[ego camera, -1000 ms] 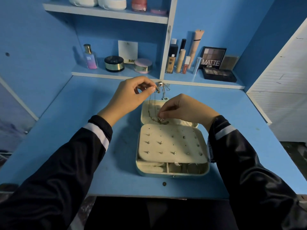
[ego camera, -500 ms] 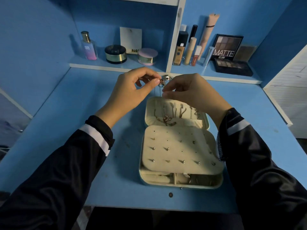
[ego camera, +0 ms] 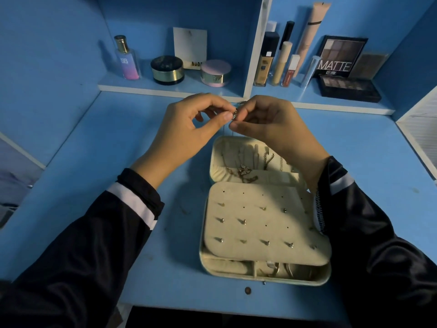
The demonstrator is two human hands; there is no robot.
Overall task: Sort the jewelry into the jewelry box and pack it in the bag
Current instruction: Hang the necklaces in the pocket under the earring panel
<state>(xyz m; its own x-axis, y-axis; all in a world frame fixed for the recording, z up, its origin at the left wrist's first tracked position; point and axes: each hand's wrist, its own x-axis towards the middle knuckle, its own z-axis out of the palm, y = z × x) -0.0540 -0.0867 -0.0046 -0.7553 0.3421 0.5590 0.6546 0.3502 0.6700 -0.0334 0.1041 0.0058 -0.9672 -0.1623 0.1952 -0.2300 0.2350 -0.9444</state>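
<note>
**A:** Where are the hands?

**B:** Raised close together over the far end of the open cream-coloured jewelry box (ego camera: 264, 281). The left hand (ego camera: 184, 131) and the right hand (ego camera: 274, 129) both pinch a small silvery clasp (ego camera: 234, 114) between thumb and curled fingers (ego camera: 225, 116).

**A:** Does anything hang from it?

**B:** A thin chain (ego camera: 224, 131) drops from the clasp toward the box's lid half. Gold necklaces (ego camera: 244, 171) lie there against the pale lining.

**A:** And the box itself?

**B:** It sits on the blue table (ego camera: 94, 185), between the two dark sleeves (ego camera: 132, 204). A cream padded panel (ego camera: 260, 223) studded with small earrings covers the near half. Compartments show at the front edge, but it is too dim to tell what is in them.

**A:** What is behind it?

**B:** A blue shelf (ego camera: 165, 88) carries a pink-and-purple perfume bottle (ego camera: 126, 60), round jars (ego camera: 168, 69) and a dark eyeshadow palette marked MATTE (ego camera: 340, 55).
</note>
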